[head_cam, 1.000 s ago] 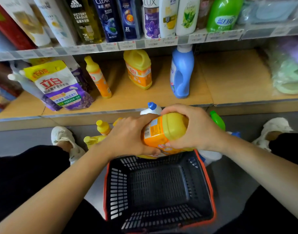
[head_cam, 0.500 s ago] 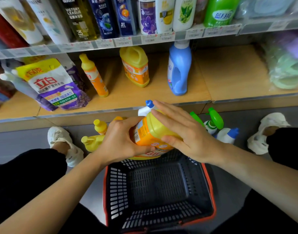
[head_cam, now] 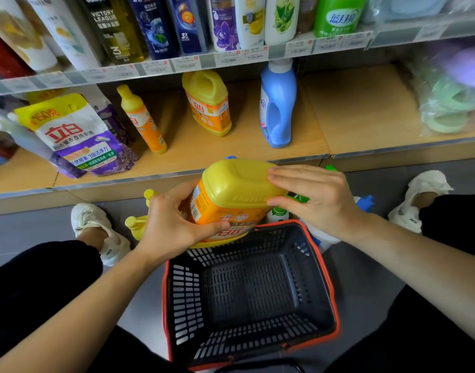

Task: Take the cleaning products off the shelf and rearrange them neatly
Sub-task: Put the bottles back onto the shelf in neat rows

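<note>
A yellow and orange detergent jug (head_cam: 231,195) is held above the far rim of the basket, its flat base turned up toward the shelf. My left hand (head_cam: 171,222) grips its labelled side, thumb across the front. My right hand (head_cam: 314,195) lies with straight fingers against the jug's base end. On the wooden lower shelf (head_cam: 352,111) stand a slim orange bottle (head_cam: 143,122), a second yellow jug (head_cam: 208,103), a blue bottle (head_cam: 278,103) and a purple and white refill pouch (head_cam: 77,135).
A black basket with an orange rim (head_cam: 330,286) sits on the grey floor between my knees. Yellow bottles (head_cam: 135,224) and white bottles with blue and green caps (head_cam: 363,203) stand on the floor behind it. Bagged green goods (head_cam: 452,103) fill the shelf's right end.
The jug has been turned so its base faces up and away. My right hand let go of its grip and now lies flat on the base. The view shifted slightly.
</note>
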The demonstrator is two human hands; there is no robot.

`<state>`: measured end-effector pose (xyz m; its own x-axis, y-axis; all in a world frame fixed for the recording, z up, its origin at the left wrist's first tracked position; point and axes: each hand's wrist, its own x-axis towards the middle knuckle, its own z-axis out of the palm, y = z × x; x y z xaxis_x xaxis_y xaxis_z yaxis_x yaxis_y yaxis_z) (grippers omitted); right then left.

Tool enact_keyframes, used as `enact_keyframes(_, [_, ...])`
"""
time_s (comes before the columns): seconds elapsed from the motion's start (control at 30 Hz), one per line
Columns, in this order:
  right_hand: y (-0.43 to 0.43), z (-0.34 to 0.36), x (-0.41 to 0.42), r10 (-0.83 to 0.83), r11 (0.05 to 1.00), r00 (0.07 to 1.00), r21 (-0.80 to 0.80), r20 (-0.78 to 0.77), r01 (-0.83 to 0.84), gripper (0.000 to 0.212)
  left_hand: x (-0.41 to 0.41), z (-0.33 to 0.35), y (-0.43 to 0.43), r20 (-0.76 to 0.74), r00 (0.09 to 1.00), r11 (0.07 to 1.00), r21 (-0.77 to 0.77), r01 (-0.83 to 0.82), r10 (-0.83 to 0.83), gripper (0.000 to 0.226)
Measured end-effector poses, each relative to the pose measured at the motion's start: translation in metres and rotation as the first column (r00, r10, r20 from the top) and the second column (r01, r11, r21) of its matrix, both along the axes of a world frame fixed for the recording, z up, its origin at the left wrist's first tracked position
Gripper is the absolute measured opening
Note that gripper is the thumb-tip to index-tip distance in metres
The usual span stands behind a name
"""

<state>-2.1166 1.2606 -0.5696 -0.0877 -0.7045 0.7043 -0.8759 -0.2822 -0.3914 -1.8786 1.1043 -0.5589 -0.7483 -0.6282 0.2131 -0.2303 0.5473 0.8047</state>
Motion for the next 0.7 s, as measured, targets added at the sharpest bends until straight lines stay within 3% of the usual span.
enact_keyframes(0.17, [0.0,0.006,-0.007,-0.071,0.997,0.996,0.005,0.049,0.071,0.039,0.0,0.002,0.001,-0.058,0.998,1.0,0.018,0.005,-0.004,0.074])
enact_keyframes(0.33, [0.002,-0.001,0.008,-0.029,0.967,0.986,0.253,0.166,-0.014,0.053,0.0,0.004,0.0,-0.094,0.995,1.0,0.017,0.022,-0.02,0.076])
enact_keyframes(0.7, [-0.004,0.015,0.029,0.253,0.949,0.964,0.214,-0.079,-0.231,0.047,-0.003,0.003,0.006,0.014,0.996,0.965,-0.247,0.084,-0.083,0.08])
